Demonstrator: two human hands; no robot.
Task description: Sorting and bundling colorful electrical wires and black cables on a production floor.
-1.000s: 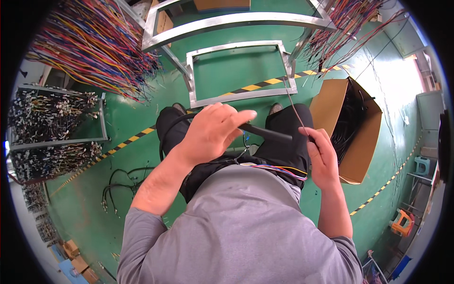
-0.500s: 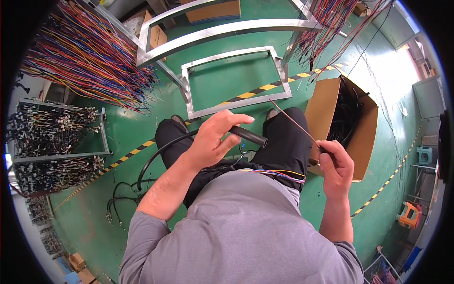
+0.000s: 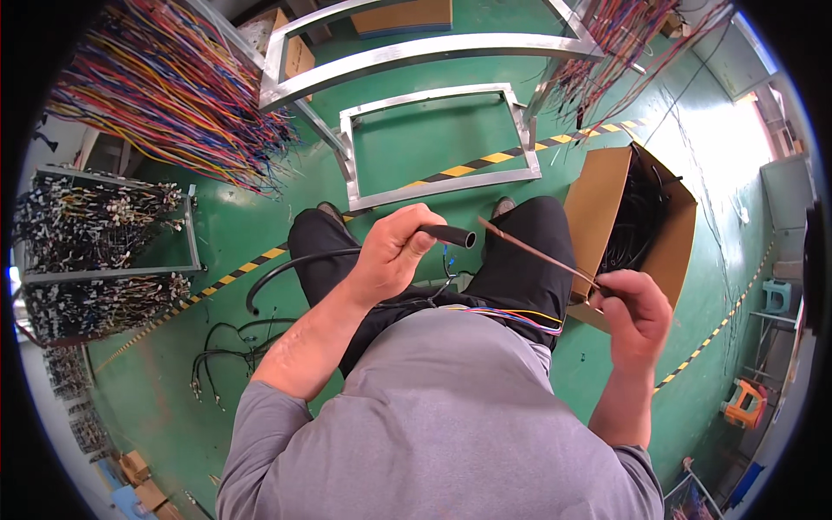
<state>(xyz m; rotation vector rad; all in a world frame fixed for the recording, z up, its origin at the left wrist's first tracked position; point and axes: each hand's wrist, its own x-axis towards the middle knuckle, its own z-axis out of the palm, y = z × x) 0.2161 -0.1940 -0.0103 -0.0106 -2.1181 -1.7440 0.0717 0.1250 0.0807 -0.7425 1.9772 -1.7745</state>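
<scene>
My left hand is closed around a black flexible tube, whose hollow open end faces right. The tube's other part runs out left past my wrist and curves down. In my right hand, thumb and fingers pinch the end of a thin brownish rod. Its far tip points up and left, a little apart from the tube's mouth. Motion smears the rod slightly, so I cannot tell whether it is metal or wire. Across my lap lies a bundle of coloured wires.
An open cardboard box of black tubing stands at right. Ahead is a metal frame; bunches of coloured wires hang at upper left. Black cable harnesses lie on the green floor at left, near a rack of connectors.
My left fingers have closed more fully round the tube, and its mouth has turned toward me. My right hand has moved right and slightly down; the rod's tip has dropped nearer the tube's mouth.
</scene>
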